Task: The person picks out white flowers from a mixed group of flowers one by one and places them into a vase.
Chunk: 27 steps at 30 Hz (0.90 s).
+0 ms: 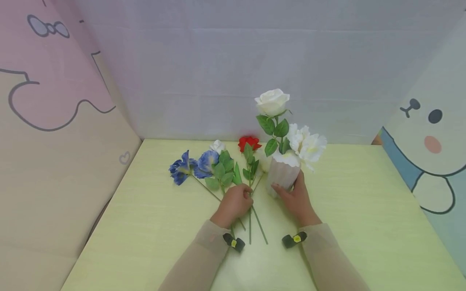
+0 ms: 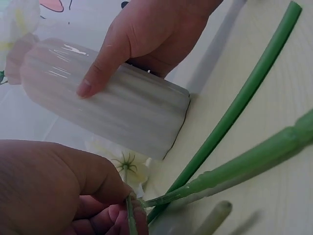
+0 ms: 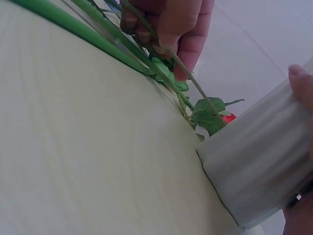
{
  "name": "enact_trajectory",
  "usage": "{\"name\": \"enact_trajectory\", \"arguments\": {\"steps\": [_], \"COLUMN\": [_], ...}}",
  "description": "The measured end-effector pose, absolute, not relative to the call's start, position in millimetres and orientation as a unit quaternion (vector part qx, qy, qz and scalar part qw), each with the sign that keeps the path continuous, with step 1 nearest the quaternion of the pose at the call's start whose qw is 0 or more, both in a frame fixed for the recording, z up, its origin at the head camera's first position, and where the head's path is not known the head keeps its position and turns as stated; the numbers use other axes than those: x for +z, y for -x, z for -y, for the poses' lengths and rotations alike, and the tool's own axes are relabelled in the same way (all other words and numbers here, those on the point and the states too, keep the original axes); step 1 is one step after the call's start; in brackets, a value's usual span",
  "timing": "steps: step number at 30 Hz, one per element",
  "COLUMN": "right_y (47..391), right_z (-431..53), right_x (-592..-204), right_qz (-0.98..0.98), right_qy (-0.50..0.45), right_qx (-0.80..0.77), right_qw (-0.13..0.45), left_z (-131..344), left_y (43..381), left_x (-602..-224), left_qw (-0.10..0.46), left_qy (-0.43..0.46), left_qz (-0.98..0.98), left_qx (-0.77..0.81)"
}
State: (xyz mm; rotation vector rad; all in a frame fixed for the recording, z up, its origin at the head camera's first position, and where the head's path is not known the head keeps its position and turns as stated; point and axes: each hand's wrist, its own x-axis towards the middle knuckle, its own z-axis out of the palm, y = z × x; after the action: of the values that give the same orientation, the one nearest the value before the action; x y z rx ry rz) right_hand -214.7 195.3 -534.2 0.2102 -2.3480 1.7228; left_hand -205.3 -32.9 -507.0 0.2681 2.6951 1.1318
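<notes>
My right hand (image 1: 296, 198) grips the ribbed white vase (image 1: 282, 176), thumb on the near side and fingers around the right. The vase holds a leafy white rose (image 1: 272, 103) and a ruffled white flower (image 1: 309, 145). Left of it, my left hand (image 1: 234, 202) pinches a thin green flower stem (image 2: 130, 215) between thumb and fingers. In the left wrist view that stem leads to a pale flower (image 2: 139, 169) seen from behind; in the head view the vase partly covers this bloom. Other green stems (image 2: 234, 110) cross under the left hand.
On the table (image 1: 349, 210) around the left hand lie a red rose (image 1: 248, 143), blue flowers (image 1: 181, 167), a smaller white flower (image 1: 217, 146) and green leaves (image 1: 223, 169). A pale curtain (image 1: 204, 72) hangs behind the table, with printed panels on both sides.
</notes>
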Motion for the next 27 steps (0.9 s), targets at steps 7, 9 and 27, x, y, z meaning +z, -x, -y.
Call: {"name": "enact_trajectory", "arguments": {"steps": [7,9,27], "right_y": [215,215,197], "right_z": [-196,-196,-183], "right_x": [-536,-536,-498], "right_qz": [0.796,0.796,0.802], "right_qy": [-0.074,-0.074,-0.067], "right_qx": [0.59,0.589,0.585], "right_qw": [0.115,0.114,0.104], "left_z": [35,35,33], "left_y": [205,205,206], "left_x": [-504,-502,-503], "left_qw": [0.173,0.18,0.181], "left_qy": [-0.089,-0.09,-0.076], "left_qz": [-0.871,-0.863,-0.833], "left_qx": [0.452,0.464,0.516]}}
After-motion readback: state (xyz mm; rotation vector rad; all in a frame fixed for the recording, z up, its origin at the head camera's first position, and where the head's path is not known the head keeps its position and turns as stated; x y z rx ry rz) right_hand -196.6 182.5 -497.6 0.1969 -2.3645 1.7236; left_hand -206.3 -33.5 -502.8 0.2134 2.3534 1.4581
